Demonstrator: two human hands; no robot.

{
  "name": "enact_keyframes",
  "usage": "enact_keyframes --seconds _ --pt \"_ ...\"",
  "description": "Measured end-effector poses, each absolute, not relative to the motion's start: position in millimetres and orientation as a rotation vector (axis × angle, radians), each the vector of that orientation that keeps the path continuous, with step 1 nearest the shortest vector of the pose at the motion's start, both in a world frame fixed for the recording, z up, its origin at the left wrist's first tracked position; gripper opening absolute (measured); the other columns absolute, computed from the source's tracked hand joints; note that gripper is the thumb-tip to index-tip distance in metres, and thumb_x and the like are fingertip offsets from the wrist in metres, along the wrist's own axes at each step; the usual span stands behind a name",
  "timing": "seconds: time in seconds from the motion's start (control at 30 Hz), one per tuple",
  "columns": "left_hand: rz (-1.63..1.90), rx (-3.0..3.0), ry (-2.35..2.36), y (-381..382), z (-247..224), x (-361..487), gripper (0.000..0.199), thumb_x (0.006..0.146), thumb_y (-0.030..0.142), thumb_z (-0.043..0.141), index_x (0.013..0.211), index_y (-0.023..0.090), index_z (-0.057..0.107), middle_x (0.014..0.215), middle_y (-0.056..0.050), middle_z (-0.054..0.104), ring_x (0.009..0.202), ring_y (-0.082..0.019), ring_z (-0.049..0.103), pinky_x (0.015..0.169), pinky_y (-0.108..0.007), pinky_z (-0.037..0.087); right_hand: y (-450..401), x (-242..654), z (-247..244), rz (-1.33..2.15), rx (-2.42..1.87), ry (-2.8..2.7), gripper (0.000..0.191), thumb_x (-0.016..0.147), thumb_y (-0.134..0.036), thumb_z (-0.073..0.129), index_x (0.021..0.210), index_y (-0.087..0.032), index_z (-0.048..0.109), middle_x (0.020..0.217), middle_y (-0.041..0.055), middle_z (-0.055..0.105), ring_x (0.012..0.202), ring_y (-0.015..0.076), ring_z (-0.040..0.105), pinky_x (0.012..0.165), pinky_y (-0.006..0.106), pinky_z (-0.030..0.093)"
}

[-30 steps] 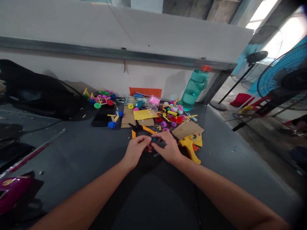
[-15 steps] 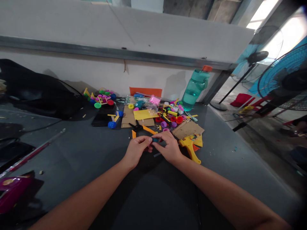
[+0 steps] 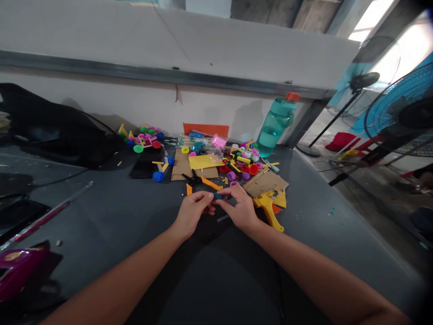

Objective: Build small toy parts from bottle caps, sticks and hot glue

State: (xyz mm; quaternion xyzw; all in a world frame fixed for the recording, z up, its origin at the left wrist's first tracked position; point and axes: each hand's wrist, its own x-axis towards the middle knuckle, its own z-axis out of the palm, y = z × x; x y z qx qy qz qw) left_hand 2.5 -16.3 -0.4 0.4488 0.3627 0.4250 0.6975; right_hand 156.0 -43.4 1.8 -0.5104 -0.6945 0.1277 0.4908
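My left hand and my right hand meet over the dark table, both closed on a small dark teal piece. Fingers cover most of that piece, so its exact kind does not show. Just beyond my hands lie orange-handled pliers with black jaws. A yellow glue gun rests to the right of my right hand. A thin clear strip lies below the fingers. Purple caps and red caps sit behind my right hand.
Cardboard pieces and yellow paper lie ahead. A teal bottle stands at the back right. Small wheeled assemblies and a black bag are at the left. A magenta object lies near left.
The teal piece has tilted slightly between my fingertips, and more of it shows. Both hands stay in nearly the same place.
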Motion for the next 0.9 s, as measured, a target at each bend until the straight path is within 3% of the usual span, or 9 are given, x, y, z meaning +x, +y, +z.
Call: enact_keyframes --seconds 0.33,0.57,0.9 --pt "0.953 1.013 0.806 -16.3 -1.8 2.1 0.021 0.072 0.033 0.066 0.074 0.013 0.066 0.065 -0.001 0.061 0.055 -0.009 0.054 0.053 -0.022 0.047 -43.6 156.5 0.5 0.334 -1.237 -1.671 0.018 0.074 -0.027 0.066 0.091 -0.025 0.064 0.080 0.0012 0.063 0.079 0.0177 0.057 0.076 0.035 0.046" --pt "0.965 0.948 0.820 -16.9 -1.4 2.8 0.025 0.072 0.038 0.064 0.075 0.013 0.065 0.069 -0.003 0.064 0.055 -0.010 0.055 0.052 -0.023 0.047 -43.1 157.8 1.4 0.308 -1.240 -1.683 0.015 0.077 -0.024 0.062 0.091 -0.027 0.065 0.081 0.0007 0.066 0.078 0.0184 0.059 0.087 0.042 0.041" --pt "0.969 1.028 0.799 -16.3 -2.5 2.3 0.024 0.072 0.036 0.065 0.076 0.012 0.065 0.067 -0.002 0.061 0.056 -0.009 0.054 0.053 -0.022 0.047 -42.6 157.6 1.7 0.309 -1.215 -1.702 0.013 0.078 -0.026 0.063 0.090 -0.028 0.067 0.080 0.0008 0.066 0.081 0.0185 0.059 0.086 0.041 0.042"
